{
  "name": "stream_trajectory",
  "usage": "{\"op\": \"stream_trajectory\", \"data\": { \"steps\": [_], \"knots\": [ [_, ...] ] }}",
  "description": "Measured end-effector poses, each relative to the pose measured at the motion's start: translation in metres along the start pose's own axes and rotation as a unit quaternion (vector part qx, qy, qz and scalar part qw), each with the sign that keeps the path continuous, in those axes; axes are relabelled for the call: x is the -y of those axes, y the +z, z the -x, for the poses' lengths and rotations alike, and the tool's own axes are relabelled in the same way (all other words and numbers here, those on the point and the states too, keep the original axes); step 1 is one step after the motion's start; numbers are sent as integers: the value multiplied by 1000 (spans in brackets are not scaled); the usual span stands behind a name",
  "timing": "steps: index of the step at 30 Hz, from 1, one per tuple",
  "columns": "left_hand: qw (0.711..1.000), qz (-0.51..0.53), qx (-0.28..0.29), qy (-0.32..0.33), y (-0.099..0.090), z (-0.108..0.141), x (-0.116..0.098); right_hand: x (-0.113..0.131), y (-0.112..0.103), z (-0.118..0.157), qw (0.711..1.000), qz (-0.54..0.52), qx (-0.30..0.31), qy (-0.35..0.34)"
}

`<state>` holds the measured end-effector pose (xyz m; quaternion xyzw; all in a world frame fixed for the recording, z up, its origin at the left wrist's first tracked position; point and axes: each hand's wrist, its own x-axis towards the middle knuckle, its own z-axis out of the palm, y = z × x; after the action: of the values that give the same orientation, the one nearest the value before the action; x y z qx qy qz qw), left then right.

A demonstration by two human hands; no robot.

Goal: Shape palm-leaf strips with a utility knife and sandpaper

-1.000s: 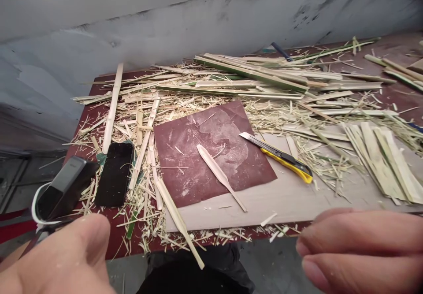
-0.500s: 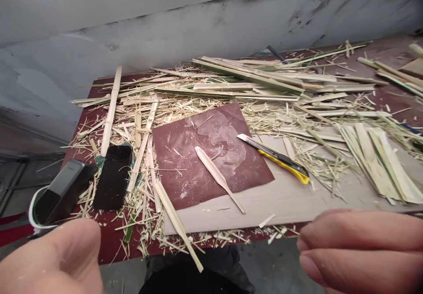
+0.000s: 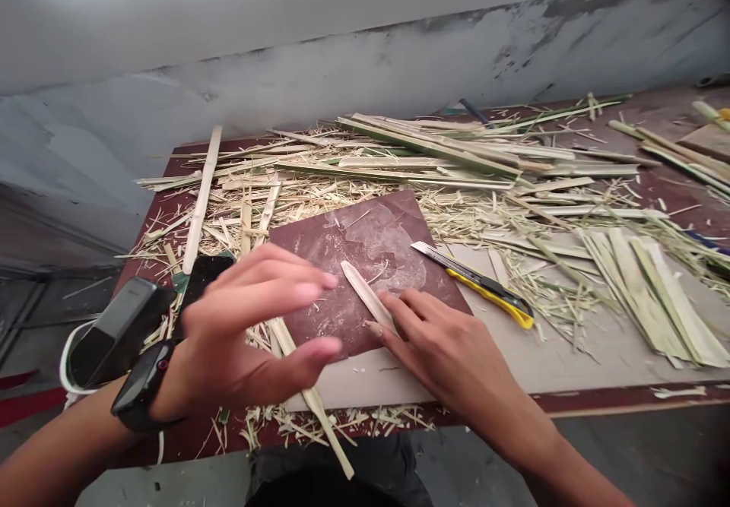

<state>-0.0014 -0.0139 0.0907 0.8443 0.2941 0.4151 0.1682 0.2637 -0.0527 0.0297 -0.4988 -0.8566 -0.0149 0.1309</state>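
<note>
A carved, pointed bamboo piece lies on a brown sheet like sandpaper, dusted with pale powder. My right hand has its thumb and fingers round the lower part of this piece, hiding its narrow end. To the left, my left hand hovers above the table with nothing in it, thumb and fingers spread toward the piece. Right of the sheet is a yellow and black utility knife with its blade out. A second carved bamboo strip sticks out over the table's front edge, partly behind my left hand.
Bamboo strips and shavings cover the back of the table. Flat bamboo slats lie at the right on a pale board. At the left are a black phone, partly hidden, and a dark grey device.
Both hands have come in from the lower corners toward the middle. My right hand has closed on the carved bamboo piece; my left has opened above the table.
</note>
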Motion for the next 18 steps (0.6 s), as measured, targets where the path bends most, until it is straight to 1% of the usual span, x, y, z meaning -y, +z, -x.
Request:
{"op": "stream_trajectory", "data": {
  "steps": [1,3,5,6,8,10,12,14,18],
  "knots": [
    [999,-6,33,31,11,-10,6,0,7,0,999,24,18,14],
    [986,-80,142,47,28,-17,15,1,16,3,998,49,40,29],
    [956,-150,249,25,37,-11,18,2,20,6,997,59,47,26],
    [941,-173,291,8,39,-7,19,3,21,7,997,62,48,21],
    [914,-198,353,-22,42,-1,19,4,21,8,997,64,40,11],
    [893,-215,394,-41,43,1,19,6,20,8,998,58,27,8],
    [878,-233,416,-50,46,0,19,9,19,7,999,46,21,12],
    [871,-244,424,-55,49,-1,19,12,18,7,999,35,20,20],
    [868,-244,428,-65,52,0,19,19,19,6,999,34,20,21]
  ]
}}
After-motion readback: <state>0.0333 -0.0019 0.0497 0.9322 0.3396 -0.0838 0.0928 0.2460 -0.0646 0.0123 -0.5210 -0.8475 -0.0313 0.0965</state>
